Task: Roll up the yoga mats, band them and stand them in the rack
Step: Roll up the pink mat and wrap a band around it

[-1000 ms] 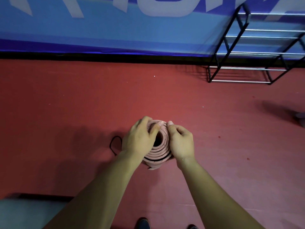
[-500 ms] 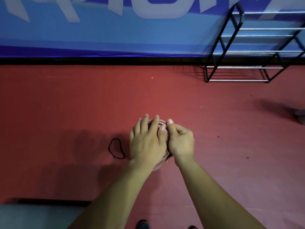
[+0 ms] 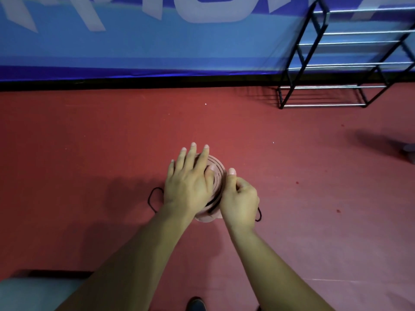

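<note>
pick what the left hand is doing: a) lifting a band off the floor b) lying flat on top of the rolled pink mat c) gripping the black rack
b: the left hand lies with straight fingers over the top end of the rolled pink mat.

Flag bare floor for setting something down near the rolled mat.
Free: red floor between the rolled mat and the wall banner; also the stretch from the mat right toward the rack. Crowded: left hand flat on the mat's top, right hand gripping its side, black band on the floor close at its left.
</note>
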